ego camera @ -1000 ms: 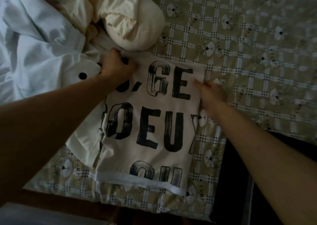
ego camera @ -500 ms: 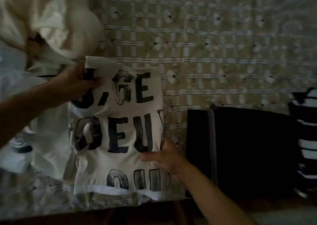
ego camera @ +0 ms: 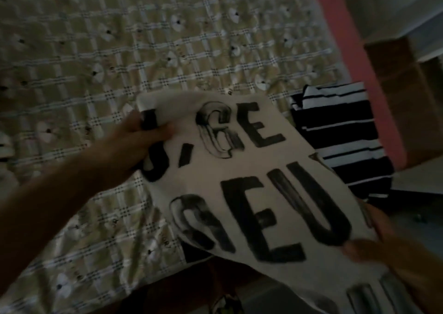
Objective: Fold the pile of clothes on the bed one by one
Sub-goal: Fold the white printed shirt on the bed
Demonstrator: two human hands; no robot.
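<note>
— Shirt has come up off the bed since half a second ago. It lay flat then, and now it hangs tilted in the air over the near right corner.

— Who has hold of it?

— Both hands. The left hand grips the far left corner, thumb on top and fingers tucked under. The right hand holds the near right edge, but blur hides how its fingers lie.

— So how far along is the folding?

— This one is already folded into a long panel, and I'd judge it is on its way to join the finished ones. A striped top lies folded by the right edge of the bed. A dark garment shows just under the shirt at the near edge. That probably makes two done and this the third. The unfolded pile is out of view, so I can't say what is left.

— And the fabrics?

— The shirt is soft, limp white knit, sagging between the two grips, with big black brush-style letters. The striped top is black with thin white bands and lies flat and squared. The sheet is a beige check with small round prints, slightly rumpled.
</note>
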